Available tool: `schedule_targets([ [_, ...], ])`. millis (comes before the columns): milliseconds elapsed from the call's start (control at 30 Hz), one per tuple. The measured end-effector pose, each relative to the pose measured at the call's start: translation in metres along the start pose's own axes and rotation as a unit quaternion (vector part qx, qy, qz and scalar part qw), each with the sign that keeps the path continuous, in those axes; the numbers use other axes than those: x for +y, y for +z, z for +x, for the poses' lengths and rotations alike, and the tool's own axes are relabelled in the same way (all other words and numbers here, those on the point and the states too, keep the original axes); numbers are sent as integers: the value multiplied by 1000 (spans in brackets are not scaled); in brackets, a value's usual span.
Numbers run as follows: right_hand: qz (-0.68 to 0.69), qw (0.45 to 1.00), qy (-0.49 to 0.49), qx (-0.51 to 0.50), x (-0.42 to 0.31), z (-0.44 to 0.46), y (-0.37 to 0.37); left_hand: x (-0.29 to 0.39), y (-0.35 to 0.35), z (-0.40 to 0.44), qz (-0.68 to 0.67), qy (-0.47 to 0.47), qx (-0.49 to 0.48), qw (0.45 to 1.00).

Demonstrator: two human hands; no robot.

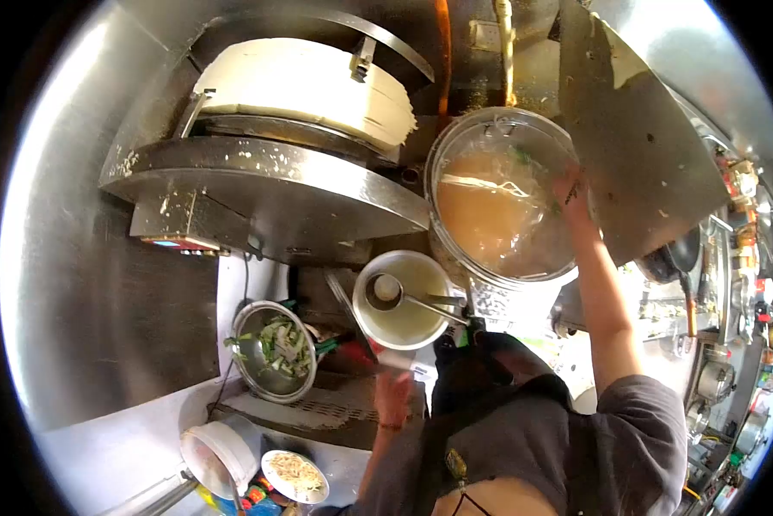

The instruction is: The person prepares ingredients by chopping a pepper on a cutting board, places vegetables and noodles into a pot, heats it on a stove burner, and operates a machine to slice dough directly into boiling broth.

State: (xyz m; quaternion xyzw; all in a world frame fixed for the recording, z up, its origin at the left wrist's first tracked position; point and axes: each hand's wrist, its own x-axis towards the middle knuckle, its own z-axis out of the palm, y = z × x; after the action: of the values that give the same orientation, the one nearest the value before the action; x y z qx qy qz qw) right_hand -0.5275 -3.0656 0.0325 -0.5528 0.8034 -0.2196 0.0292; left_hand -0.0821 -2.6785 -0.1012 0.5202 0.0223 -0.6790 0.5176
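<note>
My right hand [571, 191] is at the right rim of a large round pot [431, 185] of cloudy brownish liquid; noodle-like strands [485, 184] float there. Its fingers are blurred. My left hand [392, 397] is low in the middle, below a white bucket [361, 322] of pale liquid, near the end of a long metal tool [350, 311]; blur hides its fingers. A metal ladle [384, 291] rests across the bucket. Left of it stands a steel bowl [240, 361] with chopped greens [283, 348].
A large round machine [266, 176] with a thick white sheet [309, 82] fills the upper left. A flat metal panel [644, 138] leans at the upper right. At lower left are a white tub [206, 447] and a plate of shreds [296, 476]. Pans and shelves line the right.
</note>
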Motion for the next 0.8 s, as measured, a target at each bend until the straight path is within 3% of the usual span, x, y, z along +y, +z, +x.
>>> schedule_targets([
  [33, 77, 980, -153, 105, 0, 6, -24, -3, 3, 11, 154, 59, -87, 982],
  [67, 82, 959, -216, 165, -77, -19, -102, -5, 5, 21, 288, 142, -154, 934],
  [100, 87, 920, -298, 241, -108, -22, -146, 6, 30, 26, 314, 148, -150, 926],
  [133, 149, 913, -287, 250, -118, -14, -182, 18, 55, 30, 340, 154, -145, 916],
  [167, 212, 900, -279, 259, -128, -6, -218, 40, 95, 23, 155, 13, -71, 985],
  [200, -125, 835, -356, 400, -119, -1, -239, 55, 111, 28, 183, 51, -75, 979],
  [233, -127, 839, -352, 395, -96, 6, -245, 69, 118, 31, 212, 87, -80, 970],
  [300, -386, 840, -238, 297, -34, 32, -263, 87, 126, 31, 215, 160, -82, 960],
  [333, -414, 846, -209, 261, 1, 43, -268, 91, 112, 33, 186, 194, -177, 947],
  [467, -418, 886, -117, 163, 67, 65, -281, 82, 83, 0, 142, 164, -87, 972],
  [633, -483, 844, -193, 131, 75, 99, -290, 22, 35, -64, 158, 164, 123, 966],
  [767, -458, 830, -284, 141, 47, 156, -281, -63, 30, -94, 42, 182, 242, 952],
  [800, -441, 828, -323, 123, 42, 175, -280, -85, 39, -102, 63, 132, 281, 948],
])
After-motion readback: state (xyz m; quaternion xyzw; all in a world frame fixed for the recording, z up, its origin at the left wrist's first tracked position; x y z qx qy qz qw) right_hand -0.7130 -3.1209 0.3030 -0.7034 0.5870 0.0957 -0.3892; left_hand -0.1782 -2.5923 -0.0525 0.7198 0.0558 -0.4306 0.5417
